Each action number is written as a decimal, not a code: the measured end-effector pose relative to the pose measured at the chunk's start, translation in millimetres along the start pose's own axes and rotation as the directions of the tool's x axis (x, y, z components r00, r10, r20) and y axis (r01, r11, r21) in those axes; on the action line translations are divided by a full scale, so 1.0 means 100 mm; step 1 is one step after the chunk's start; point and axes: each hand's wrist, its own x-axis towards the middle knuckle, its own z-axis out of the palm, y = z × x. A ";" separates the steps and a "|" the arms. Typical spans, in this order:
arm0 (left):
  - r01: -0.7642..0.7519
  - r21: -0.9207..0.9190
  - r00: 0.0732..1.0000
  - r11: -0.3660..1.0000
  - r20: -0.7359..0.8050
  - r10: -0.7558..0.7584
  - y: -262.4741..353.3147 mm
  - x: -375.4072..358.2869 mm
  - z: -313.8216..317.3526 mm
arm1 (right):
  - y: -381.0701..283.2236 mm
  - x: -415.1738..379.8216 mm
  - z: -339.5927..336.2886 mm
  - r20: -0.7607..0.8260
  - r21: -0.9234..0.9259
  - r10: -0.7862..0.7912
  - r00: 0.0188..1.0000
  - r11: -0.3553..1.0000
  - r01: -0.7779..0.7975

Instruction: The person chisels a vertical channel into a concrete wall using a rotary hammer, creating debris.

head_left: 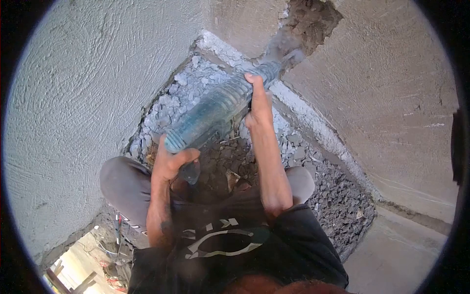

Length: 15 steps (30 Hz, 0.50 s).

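A dusty teal demolition hammer (210, 112) lies slantwise across the middle of the view, its front end toward the wall at the upper right. My left hand (171, 159) is wrapped round its rear handle, thumb across the grip. Farther forward, my right hand (259, 105) grips the tool's body near the front, with the thumb on top and the other fingers mostly hidden below. The tool's tip is blurred by dust beside a ragged hole (313, 24) in the brown wall, where rough broken material shows.
A rough grey plastered wall (88, 83) rises at the left, and a smooth brown wall (387, 83) at the right. Broken rubble (338, 201) covers the ground between them, around my bent knees. A pale ledge (313, 117) runs along the right wall's foot. Cables (110, 250) lie at the lower left.
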 end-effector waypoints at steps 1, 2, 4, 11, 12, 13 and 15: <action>0.024 0.024 1.000 0.999 -0.001 -0.024 -0.06 -0.02 -0.01 | -0.01 0.00 -0.05 0.060 0.026 0.030 0.998 0.999 -0.031; 0.028 0.026 1.000 0.999 -0.007 -0.028 -0.19 -0.06 -0.04 | 0.01 -0.01 -0.08 0.119 0.052 0.058 0.991 0.997 -0.065; -0.108 0.026 0.994 0.994 0.007 0.108 -0.44 -0.11 -0.07 | 0.14 -0.01 -0.14 0.136 0.029 -0.016 0.991 1.000 0.012; -0.054 -0.081 0.998 0.995 0.023 0.056 -0.55 -0.32 -0.18 | 0.50 -0.05 -0.47 0.115 -0.098 0.103 0.988 0.991 -0.092; -0.053 -0.081 0.998 0.995 0.017 0.055 -0.57 -0.36 -0.16 | 0.48 -0.11 -0.45 0.110 -0.087 0.126 0.986 0.989 -0.117; -0.079 -0.065 0.997 0.995 -0.006 0.079 -0.58 -0.37 -0.14 | 0.46 -0.17 -0.44 0.104 -0.077 0.148 0.984 0.987 -0.141; -0.099 -0.046 0.995 0.994 -0.028 0.098 -0.58 -0.37 -0.10 | 0.40 -0.23 -0.40 0.055 -0.056 0.084 0.995 0.995 -0.081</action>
